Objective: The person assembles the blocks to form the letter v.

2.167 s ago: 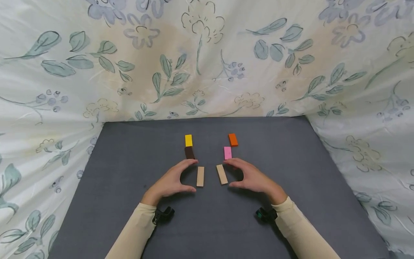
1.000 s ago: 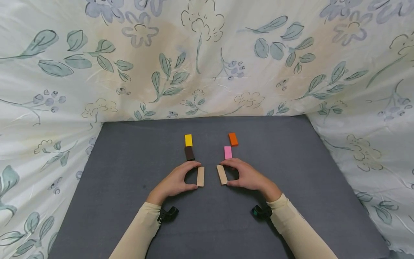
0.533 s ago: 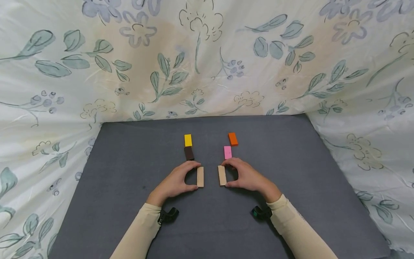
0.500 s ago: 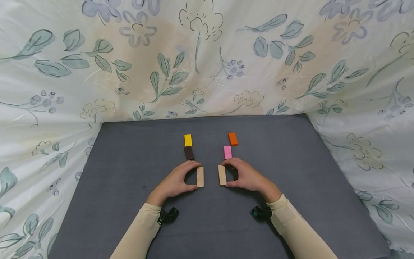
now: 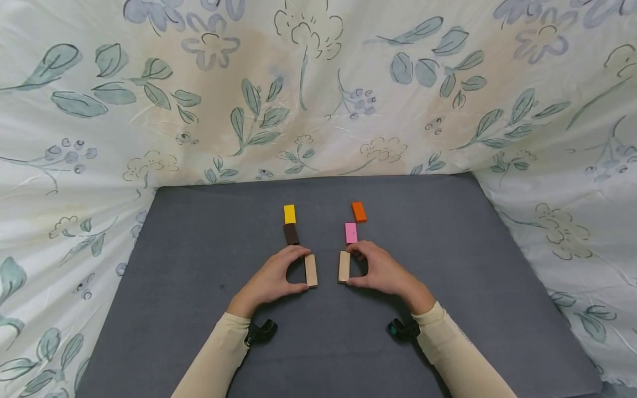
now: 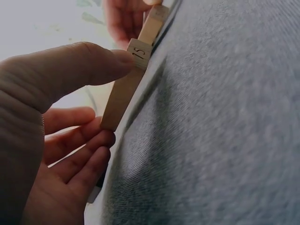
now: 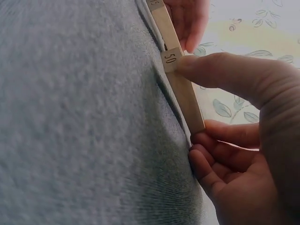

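My left hand (image 5: 269, 279) pinches a plain wooden block (image 5: 311, 271) lengthwise, thumb on its near end and fingertips at its far end. That near end bears the number 15 in the left wrist view, where the block (image 6: 124, 91) lies on the grey cloth. On the other side, my right hand (image 5: 390, 275) holds a second wooden block (image 5: 344, 267) the same way. Its near end reads 50 in the right wrist view, thumb pressed against that block (image 7: 185, 93). A short gap separates the two blocks, which stand nearly parallel.
Beyond the left hand lie a dark brown block (image 5: 291, 234) and a yellow block (image 5: 290, 214), end to end. Past the right hand are a pink block (image 5: 350, 232) and an orange block (image 5: 359, 211). Flowered cloth (image 5: 318, 110) walls the grey table (image 5: 318, 354) behind and at both sides.
Both hands have moved inward from beside the blocks and taken hold of their ends. The right block has turned from a leftward slant to nearly straight; the left one has tilted slightly and shifted right.
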`<control>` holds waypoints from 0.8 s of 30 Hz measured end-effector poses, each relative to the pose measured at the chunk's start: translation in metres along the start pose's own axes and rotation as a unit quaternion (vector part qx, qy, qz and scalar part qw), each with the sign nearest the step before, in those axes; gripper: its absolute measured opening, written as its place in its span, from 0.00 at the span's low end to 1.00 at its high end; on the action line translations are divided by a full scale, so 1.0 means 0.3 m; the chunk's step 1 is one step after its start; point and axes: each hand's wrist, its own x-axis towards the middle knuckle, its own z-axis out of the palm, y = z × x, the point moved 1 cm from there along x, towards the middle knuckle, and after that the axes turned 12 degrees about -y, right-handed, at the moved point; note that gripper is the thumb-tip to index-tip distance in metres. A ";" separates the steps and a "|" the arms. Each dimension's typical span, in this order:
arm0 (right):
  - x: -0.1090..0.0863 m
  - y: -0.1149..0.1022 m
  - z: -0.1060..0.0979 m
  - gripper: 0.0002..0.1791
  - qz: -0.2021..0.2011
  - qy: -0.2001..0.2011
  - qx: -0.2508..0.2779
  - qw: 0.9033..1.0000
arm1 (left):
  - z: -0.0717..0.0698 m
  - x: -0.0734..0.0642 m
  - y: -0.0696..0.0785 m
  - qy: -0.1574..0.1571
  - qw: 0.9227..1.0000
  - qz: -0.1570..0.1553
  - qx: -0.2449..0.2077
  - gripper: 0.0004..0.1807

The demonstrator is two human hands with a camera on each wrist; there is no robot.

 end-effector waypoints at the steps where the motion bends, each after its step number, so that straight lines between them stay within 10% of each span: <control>1: -0.001 -0.002 0.002 0.37 0.003 0.004 -0.001 1.000 | 0.002 0.000 0.002 0.001 1.000 -0.001 0.000 0.41; 24: 0.000 -0.028 0.019 0.36 0.028 0.024 -0.018 0.999 | 0.026 0.013 0.040 0.051 0.998 0.010 0.025 0.41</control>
